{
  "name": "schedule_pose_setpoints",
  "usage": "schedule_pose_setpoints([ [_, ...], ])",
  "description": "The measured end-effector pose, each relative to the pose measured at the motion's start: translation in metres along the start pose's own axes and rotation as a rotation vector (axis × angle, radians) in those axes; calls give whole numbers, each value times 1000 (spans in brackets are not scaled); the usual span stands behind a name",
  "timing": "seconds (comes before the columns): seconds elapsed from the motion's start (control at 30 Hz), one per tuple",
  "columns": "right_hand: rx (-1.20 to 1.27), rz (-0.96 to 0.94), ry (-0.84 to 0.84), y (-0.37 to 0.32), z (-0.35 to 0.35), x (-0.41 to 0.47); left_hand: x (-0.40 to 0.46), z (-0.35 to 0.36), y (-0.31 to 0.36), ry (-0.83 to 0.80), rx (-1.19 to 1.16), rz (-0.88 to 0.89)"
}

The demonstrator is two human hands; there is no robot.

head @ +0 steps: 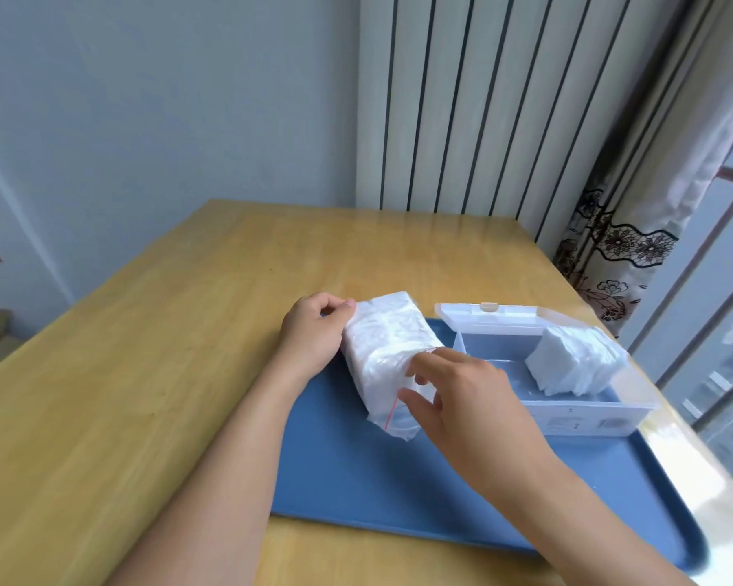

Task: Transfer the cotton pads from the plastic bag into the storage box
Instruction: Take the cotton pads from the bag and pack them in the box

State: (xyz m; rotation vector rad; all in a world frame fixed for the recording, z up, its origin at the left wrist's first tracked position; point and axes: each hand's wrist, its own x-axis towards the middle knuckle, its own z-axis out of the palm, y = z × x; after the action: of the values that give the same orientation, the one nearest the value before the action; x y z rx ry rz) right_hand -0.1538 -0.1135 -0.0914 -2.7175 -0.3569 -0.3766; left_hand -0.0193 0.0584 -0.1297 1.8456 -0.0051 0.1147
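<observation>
A clear plastic bag [384, 344] stuffed with white cotton pads lies on a blue tray [356, 480], its red-lined zip end toward me. My left hand [314, 332] grips the bag's far end with curled fingers. My right hand [462, 395] is at the zip mouth, thumb and fingers spread against the plastic; whether it pinches the plastic is unclear. To the right stands the clear storage box [589, 418], lid open at the back. A stack of cotton pads [576, 363] leans in the box's right part.
The tray sits on a wooden table [145, 353] whose right edge runs beside a patterned curtain [610, 255] and a window. A white ribbed radiator [483, 99] stands behind the table.
</observation>
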Motion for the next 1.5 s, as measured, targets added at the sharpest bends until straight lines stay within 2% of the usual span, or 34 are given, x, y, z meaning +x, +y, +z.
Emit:
schedule_pose_setpoints([
  [0.23,-60,-20,-44,0,2,1,-3,-2,4,69,6,3],
  [0.37,-146,-73,27,1,4,2,-2,-1,5,62,6,-12],
  [0.57,-206,-61,-122,-4,3,2,-2,2,5,122,27,-10],
  [0.97,-204,14,-108,-8,8,10,-3,4,7,232,123,31],
  [1.13,72,-17,1,-2,4,4,7,-11,0,407,75,-8],
  [1.33,417,9,66,20,-34,4,9,-8,-3,382,29,-1],
  [1.43,826,68,108,37,-48,9,5,-7,1,434,80,79],
  [1.5,1090,107,124,42,-46,13,-6,-5,17,527,142,248],
])
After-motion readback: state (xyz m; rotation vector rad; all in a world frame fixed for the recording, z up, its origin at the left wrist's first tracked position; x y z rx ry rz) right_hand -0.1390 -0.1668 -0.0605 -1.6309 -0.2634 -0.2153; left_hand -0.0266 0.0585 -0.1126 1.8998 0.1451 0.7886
